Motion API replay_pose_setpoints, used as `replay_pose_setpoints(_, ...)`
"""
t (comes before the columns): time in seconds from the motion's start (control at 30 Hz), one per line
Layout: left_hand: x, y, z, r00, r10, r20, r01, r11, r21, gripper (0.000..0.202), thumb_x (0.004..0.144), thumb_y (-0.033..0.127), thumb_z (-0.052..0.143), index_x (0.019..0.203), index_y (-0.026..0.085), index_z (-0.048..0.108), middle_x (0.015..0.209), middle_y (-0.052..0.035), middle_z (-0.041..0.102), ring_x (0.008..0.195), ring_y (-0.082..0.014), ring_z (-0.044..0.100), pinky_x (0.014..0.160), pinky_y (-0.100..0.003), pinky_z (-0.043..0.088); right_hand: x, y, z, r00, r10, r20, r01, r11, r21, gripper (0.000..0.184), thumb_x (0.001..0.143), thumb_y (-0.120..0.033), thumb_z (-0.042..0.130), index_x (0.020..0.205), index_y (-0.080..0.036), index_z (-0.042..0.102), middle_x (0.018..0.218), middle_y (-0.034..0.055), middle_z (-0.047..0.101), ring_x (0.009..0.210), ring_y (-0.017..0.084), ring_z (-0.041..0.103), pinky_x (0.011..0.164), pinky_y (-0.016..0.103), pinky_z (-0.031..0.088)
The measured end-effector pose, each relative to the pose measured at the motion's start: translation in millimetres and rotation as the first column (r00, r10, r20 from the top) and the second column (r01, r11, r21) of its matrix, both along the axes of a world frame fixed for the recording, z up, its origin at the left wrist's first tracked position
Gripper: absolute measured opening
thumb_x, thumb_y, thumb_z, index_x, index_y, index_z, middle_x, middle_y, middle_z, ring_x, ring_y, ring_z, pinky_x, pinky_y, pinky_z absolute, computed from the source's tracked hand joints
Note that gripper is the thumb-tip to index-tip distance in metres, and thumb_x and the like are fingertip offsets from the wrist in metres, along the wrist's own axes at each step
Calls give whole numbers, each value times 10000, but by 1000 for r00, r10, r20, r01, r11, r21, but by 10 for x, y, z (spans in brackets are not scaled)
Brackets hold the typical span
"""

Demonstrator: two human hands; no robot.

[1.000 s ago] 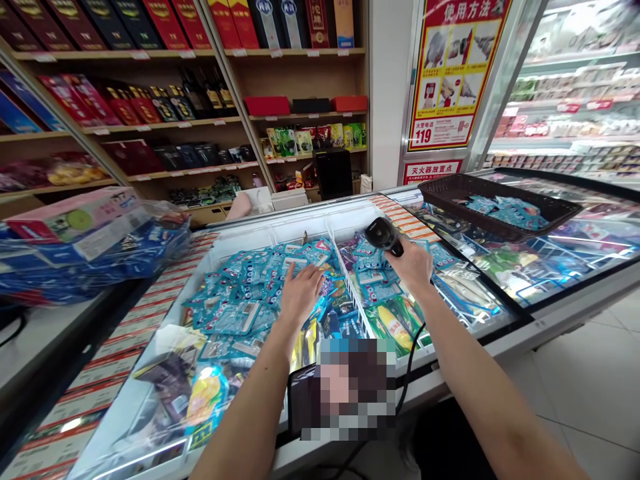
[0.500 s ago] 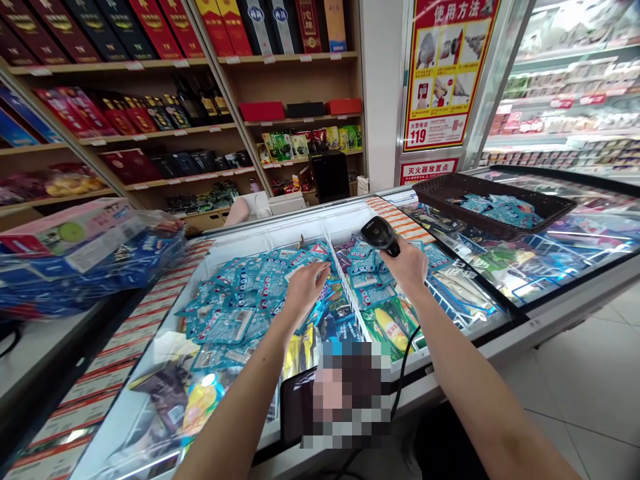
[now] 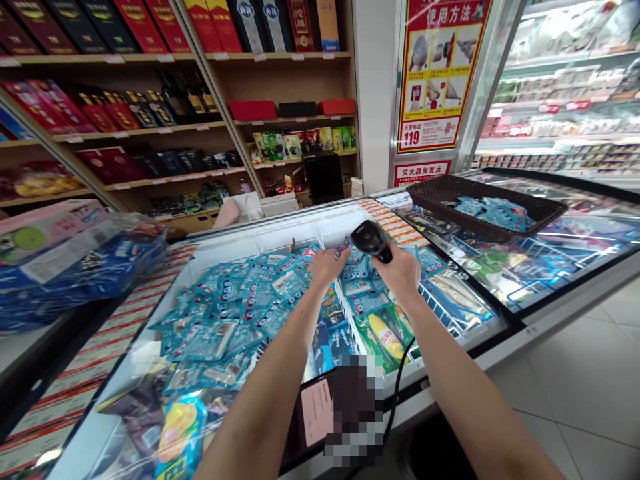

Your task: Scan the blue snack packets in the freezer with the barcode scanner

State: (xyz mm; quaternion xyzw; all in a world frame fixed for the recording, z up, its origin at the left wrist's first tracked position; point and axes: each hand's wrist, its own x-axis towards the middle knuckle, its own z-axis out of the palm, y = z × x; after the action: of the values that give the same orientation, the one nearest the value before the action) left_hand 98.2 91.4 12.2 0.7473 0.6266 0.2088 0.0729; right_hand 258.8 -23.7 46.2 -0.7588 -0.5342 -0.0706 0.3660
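- Black, hard plastic fills my right hand [image 3: 400, 272]: its fingers are wrapped tight round the grip of the scanner [image 3: 371, 241], whose rounded head points up and left over the freezer.
- One dark cable [image 3: 397, 383] hangs from below that hand and drops over the front rim.
- My left hand [image 3: 327, 264] lies palm down with fingers spread flat on the blue packets [image 3: 240, 300], touching the glossy, crinkled foil at the far end of the heap, just left of the scanner.
- I cannot count the packets; they lie overlapped in a loose pile filling the left compartment.
- One thin white divider [image 3: 350, 317] runs front to back between my two hands; more blue packets and yellow-green wrappers lie to its right.
- Freezer [image 3: 280, 230] walls are smooth and white, the top open here, so both hands have free room above the goods.
- To the right the sliding glass is shut, and one black mesh tray [image 3: 435, 193] rests on it, well apart from my hands, holding a few blue packets.
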Motion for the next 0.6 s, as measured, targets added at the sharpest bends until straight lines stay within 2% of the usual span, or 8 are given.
replay_pose_setpoints(0.07, 39, 29, -46, 1000, -5, -21, 6, 999, 33, 698, 746, 751, 319, 1109, 237, 623, 1205, -142, 562, 1160, -364, 460, 908, -519, 362, 4, 14, -19, 1000, 10, 5, -10, 1000, -7, 353, 782, -493, 519, 986, -234, 646, 792, 66, 677, 720, 223, 610, 616, 284, 376)
replay_pose_setpoints(0.17, 17, 67, -99, 997, -60, -42, 63, 995, 77, 644, 718, 730, 422, 1137, 274, 599, 1214, -118, 546, 1178, -359, 432, 933, -525, 339, 15, 34, -56, 1000, 25, 15, -25, 1000, 1, 370, 788, -524, 494, 990, -250, 641, 796, 59, 675, 726, 227, 610, 614, 290, 374)
replay_pose_setpoints(0.37, -249, 82, -87, 982, -182, 50, 183, 983, -10, 557, 644, 539, 661, 1074, 198, 567, 1085, -83, 603, 1029, -257, 542, 874, -370, 415, -11, 18, -65, 999, 33, 31, -33, 999, -8, 372, 776, -509, 518, 984, -228, 646, 784, 65, 671, 716, 221, 612, 617, 286, 371)
replay_pose_setpoints(0.47, -443, -42, -59, 979, -156, 131, 148, 987, 65, 496, 664, 409, 674, 1077, 187, 512, 1031, -75, 613, 957, -229, 562, 819, -356, 434, -39, 4, -69, 997, 52, 50, -52, 999, -12, 366, 768, -498, 531, 988, -228, 644, 780, 59, 670, 721, 217, 609, 623, 283, 373)
replay_pose_setpoints(0.6, -751, -302, -24, 971, -103, 217, 54, 974, 221, 272, 755, 283, 560, 1003, 186, 507, 904, -51, 608, 862, -191, 569, 745, -322, 445, -80, -16, -89, 988, 117, 97, -117, 993, -9, 343, 762, -481, 543, 983, -238, 642, 791, 51, 675, 744, 215, 607, 628, 282, 376)
